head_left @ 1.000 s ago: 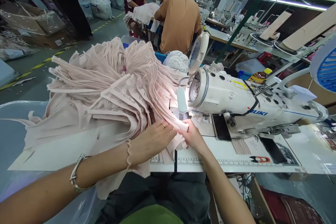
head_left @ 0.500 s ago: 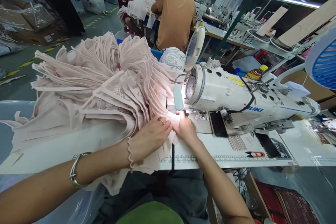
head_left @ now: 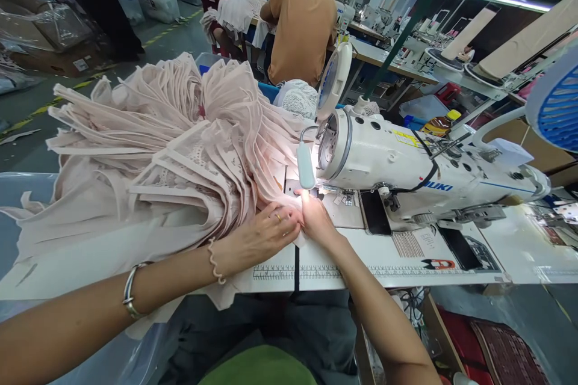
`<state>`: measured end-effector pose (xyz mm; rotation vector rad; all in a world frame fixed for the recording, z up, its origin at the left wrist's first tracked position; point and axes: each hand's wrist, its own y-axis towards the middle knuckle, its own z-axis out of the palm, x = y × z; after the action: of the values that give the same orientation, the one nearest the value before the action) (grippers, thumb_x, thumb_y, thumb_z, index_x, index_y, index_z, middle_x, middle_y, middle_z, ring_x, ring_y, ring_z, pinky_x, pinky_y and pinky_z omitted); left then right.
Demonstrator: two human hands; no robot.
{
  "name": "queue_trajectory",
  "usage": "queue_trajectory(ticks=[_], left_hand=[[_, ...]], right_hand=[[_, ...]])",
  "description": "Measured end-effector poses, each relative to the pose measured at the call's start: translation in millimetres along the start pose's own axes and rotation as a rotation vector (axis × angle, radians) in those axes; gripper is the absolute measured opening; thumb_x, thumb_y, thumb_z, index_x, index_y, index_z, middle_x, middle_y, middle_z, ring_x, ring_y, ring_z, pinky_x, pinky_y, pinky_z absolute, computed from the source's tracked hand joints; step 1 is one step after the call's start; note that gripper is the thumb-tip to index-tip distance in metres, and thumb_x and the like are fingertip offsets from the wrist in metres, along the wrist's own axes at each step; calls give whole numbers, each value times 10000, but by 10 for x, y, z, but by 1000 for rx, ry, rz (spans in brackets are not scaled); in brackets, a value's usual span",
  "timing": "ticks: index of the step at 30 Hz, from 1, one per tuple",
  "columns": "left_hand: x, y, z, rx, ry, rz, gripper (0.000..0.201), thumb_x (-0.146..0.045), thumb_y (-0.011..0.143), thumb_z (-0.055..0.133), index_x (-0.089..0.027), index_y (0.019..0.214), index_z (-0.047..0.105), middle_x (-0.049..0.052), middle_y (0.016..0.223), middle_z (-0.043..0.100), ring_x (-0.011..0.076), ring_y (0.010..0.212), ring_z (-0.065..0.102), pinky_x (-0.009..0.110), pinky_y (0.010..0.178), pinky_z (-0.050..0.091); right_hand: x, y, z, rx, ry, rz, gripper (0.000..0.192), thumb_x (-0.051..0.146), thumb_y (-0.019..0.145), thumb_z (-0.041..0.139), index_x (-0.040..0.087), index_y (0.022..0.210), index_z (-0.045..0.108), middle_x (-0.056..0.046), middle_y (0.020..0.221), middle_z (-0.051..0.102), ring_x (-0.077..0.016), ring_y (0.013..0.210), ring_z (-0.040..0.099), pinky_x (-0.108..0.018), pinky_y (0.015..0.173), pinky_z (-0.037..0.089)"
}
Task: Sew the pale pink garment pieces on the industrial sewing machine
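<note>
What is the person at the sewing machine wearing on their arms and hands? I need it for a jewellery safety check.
Both forearms are bare, with no sleeves showing. The left arm has a silver bangle on the forearm and a pale beaded bracelet at the wrist. The left hand has a thin gold ring. The right hand shows no jewellery.

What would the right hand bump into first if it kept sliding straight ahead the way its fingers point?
Probably the needle area of the white sewing machine. The right hand lies on the pink fabric, fingers aimed up the table under the small lamp; glare hides the exact gap.
</note>
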<state>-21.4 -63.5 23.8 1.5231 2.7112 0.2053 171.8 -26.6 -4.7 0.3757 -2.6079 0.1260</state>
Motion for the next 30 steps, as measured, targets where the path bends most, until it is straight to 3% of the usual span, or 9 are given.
queue_trajectory(ticks=[3, 6, 9, 12, 14, 17, 20, 25, 30], left_hand=[[-79, 20, 144, -48, 124, 17, 467, -16, 924, 393, -165, 1348, 519, 147, 1366, 550, 284, 1210, 562, 458, 1010, 409], [-111, 91, 132, 95, 215, -93, 380, 8, 897, 404, -94, 1192, 622, 176, 1088, 658, 277, 943, 650, 406, 777, 480], [-66, 255, 82, 160, 182, -75, 286, 43, 879, 409, -84, 892, 664, 121, 814, 632, 225, 713, 614, 329, 595, 417], [73, 409, 128, 39, 34, -53, 231, 8, 901, 458, -121, 787, 612, 79, 799, 599, 203, 747, 590, 304, 630, 413], [191, 455, 211, -30, -125, -116, 177, -83, 934, 520, -133, 783, 599, 58, 824, 593, 186, 777, 579, 280, 648, 420], [330, 450, 341, -93, -416, -229, 137, -166, 937, 585, -140, 809, 626, 28, 848, 603, 149, 790, 579, 238, 680, 435], [374, 426, 411, -139, -616, -273, 91, -126, 906, 609, -149, 831, 655, 9, 854, 619, 131, 805, 584, 226, 723, 440], [342, 413, 406, -133, -622, -264, 125, -154, 872, 662, -143, 756, 617, -1, 807, 586, 132, 751, 548, 231, 667, 404], [341, 397, 427, -154, -554, -216, 118, -150, 841, 707, -145, 816, 591, 5, 829, 565, 150, 776, 530, 241, 679, 398]], right_hand=[[-167, -107, -22, -99, 89, 4, 413, 297, 918, 479, 172, 1312, 487, -118, 1078, 627, -260, 1034, 582, -410, 884, 479], [-284, -307, -56, -231, 98, 53, 292, 312, 944, 447, 198, 1196, 539, -63, 954, 598, -224, 890, 576, -380, 815, 488], [-308, -492, -62, -256, 39, -88, 170, 262, 970, 411, 217, 990, 574, -62, 924, 577, -208, 875, 557, -355, 804, 482], [-302, -582, -27, -222, -11, -253, 128, 210, 957, 441, 222, 962, 568, -85, 977, 578, -226, 953, 546, -370, 840, 488], [-310, -594, 5, -214, -12, -305, 108, 195, 940, 481, 218, 1011, 559, -96, 1030, 583, -233, 993, 545, -382, 864, 495], [-329, -570, 40, -237, -16, -277, 101, 204, 945, 488, 218, 1021, 553, -90, 1017, 585, -226, 956, 562, -371, 829, 506], [-309, -513, 47, -256, -52, -240, 113, 231, 970, 457, 226, 980, 569, -75, 955, 583, -209, 875, 572, -343, 770, 501], [-190, -380, 72, -277, -145, -240, 109, 257, 959, 501, 237, 881, 573, -56, 857, 562, -213, 843, 546, -343, 773, 482], [-180, -352, 164, -370, -26, -173, 69, 240, 936, 547, 224, 878, 514, -35, 857, 536, -181, 763, 532, -301, 683, 477]])
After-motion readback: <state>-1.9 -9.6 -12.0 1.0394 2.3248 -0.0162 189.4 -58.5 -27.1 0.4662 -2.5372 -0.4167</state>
